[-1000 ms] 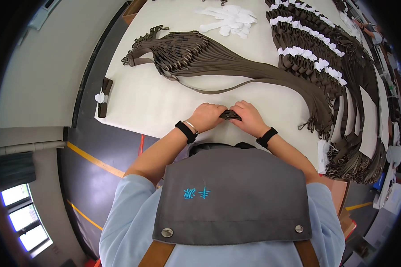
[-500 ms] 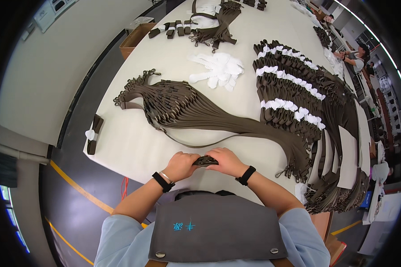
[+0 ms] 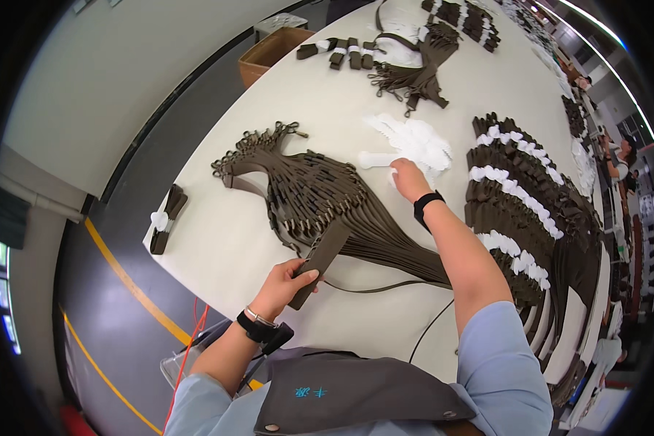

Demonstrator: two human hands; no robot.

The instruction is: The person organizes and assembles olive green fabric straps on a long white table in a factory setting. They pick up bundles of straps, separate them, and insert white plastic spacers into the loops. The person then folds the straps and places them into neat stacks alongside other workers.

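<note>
My left hand point(image 3: 280, 285) is closed around a folded dark brown webbing strap point(image 3: 320, 256), held at a slant over the near part of the table. Farther out, my right hand point(image 3: 412, 180) has its fingers bent together at the edge of a pile of white paper tags point(image 3: 414, 138). One tag point(image 3: 374, 159) with a rounded end sticks out beside the fingertips, which seem to pinch at it; the fingers partly hide the contact. Between and beyond my hands lies a big bundle of brown straps point(image 3: 309, 185) with metal hooks at its far left end.
Rows of folded straps with white bands point(image 3: 516, 189) lie at the right. A banded strap point(image 3: 168, 220) rests near the left table edge. More straps point(image 3: 421, 69) lie at the far end. A cardboard box point(image 3: 269, 57) stands beyond the table. People work at the far right.
Both hands were together on the folded strap. Now the left hand alone holds it, raised and tilted, and the right hand has moved forward to the white tags. The view has shifted.
</note>
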